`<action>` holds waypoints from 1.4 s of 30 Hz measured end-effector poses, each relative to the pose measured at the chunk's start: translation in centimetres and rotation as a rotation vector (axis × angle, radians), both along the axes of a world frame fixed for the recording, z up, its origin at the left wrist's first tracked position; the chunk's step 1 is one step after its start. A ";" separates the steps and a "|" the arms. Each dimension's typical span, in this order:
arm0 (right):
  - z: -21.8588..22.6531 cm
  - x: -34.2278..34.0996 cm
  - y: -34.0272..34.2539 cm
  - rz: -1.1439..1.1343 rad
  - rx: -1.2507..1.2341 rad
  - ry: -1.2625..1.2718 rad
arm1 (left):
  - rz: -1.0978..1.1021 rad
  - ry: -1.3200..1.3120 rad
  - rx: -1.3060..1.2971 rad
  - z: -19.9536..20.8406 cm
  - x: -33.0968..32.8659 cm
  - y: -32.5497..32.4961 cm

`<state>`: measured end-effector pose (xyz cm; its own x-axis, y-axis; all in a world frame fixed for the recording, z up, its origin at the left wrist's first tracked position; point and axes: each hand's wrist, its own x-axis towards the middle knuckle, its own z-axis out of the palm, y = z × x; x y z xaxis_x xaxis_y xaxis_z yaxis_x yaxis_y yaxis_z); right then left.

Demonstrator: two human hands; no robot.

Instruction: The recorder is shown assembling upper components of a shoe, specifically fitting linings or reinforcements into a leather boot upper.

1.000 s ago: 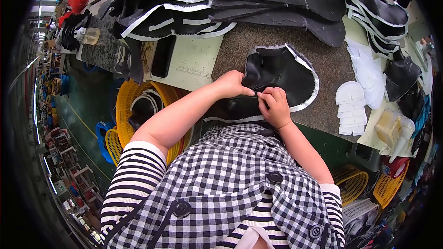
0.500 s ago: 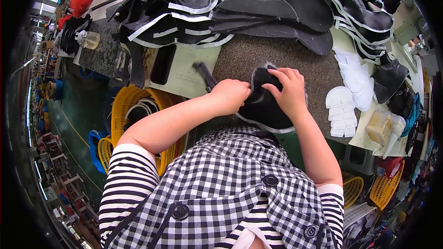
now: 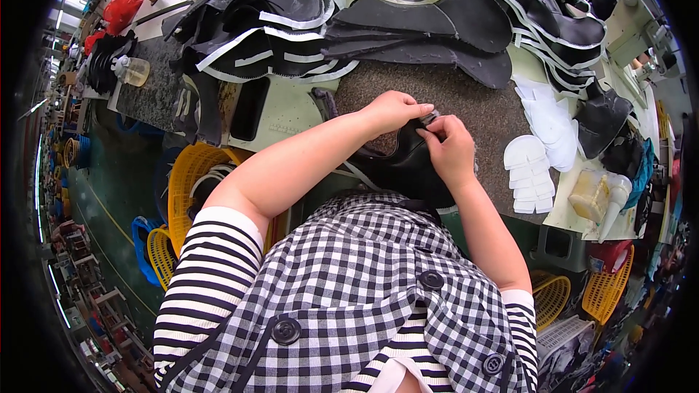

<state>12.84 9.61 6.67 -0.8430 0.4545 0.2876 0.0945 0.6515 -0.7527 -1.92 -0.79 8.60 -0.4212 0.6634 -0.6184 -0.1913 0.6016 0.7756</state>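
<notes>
A black shoe-upper piece (image 3: 404, 167) stands folded up over the near edge of a brown work mat (image 3: 480, 113). My left hand (image 3: 395, 110) pinches its top edge from the left. My right hand (image 3: 450, 147) grips the same top edge from the right, fingers touching the left hand's fingertips. A small pale strip shows between the fingertips. Most of the piece's lower part is hidden behind my right hand and my checked apron.
Piles of black, white-edged upper pieces (image 3: 291, 22) cover the back of the bench. White cut insoles (image 3: 535, 153) lie right of the mat, with a glue bottle (image 3: 593, 196) beside them. A black tool handle (image 3: 324, 102) lies left. Yellow baskets (image 3: 186, 182) stand below the bench.
The black piece lay flat on the mat a second ago; both hands have since folded it up and lifted it, and now pinch its top edge together.
</notes>
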 end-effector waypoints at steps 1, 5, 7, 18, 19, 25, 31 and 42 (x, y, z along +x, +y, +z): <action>-0.2 0.1 -0.1 -0.005 0.003 0.000 | -0.005 0.000 0.003 -0.3 -0.1 0.5; -0.2 0.7 0.1 -0.021 0.118 0.172 | -0.128 0.184 0.123 -1.3 -0.5 1.6; 0.0 0.7 0.4 -0.016 0.204 0.200 | -0.165 0.175 0.213 -1.9 -0.8 1.5; 0.7 1.8 -0.3 0.160 0.232 0.271 | -0.293 0.537 0.106 -1.0 0.3 1.5; 0.8 2.0 -0.5 0.165 0.230 0.271 | -0.289 0.537 0.103 -1.2 0.2 1.6; 2.1 3.3 -0.5 0.307 -0.015 0.267 | -0.245 0.419 -0.043 -0.7 0.2 1.7; 3.7 4.8 0.3 0.558 -0.227 0.141 | -0.243 0.589 -0.058 -3.1 -0.4 1.7; 4.0 5.0 2.5 0.839 -0.690 -0.239 | -0.436 0.809 -0.310 -4.5 -2.2 2.3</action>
<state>17.85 12.06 10.67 -0.9581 -0.2858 -0.0176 0.0110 0.0248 -0.9996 -4.13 1.48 4.09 -0.5520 0.7185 -0.4231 0.6187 0.6931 0.3699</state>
